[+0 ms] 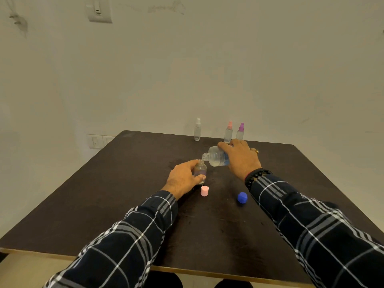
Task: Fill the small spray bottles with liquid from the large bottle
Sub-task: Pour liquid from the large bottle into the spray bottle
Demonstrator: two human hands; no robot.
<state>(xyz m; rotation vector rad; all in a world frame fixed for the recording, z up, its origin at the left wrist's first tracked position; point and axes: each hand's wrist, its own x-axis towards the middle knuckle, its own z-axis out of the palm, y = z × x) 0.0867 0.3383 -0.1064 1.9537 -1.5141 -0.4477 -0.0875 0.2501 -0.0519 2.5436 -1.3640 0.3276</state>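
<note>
My right hand (241, 157) grips the large clear bottle (217, 156), tipped on its side with its open mouth right over the neck of a small clear spray bottle (200, 170). That small bottle stands upright on the dark table (124, 194) without its top, and my left hand (184, 178) holds it from the left. Just in front of it lies its pink spray top (204, 191). The large bottle's blue cap (242, 197) rests to the right, under my right forearm.
Three more small spray bottles stand along the table's far edge by the wall: one with a white top (197, 129), one with a pink top (228, 133), one with a purple top (240, 132), the last two just behind my right hand.
</note>
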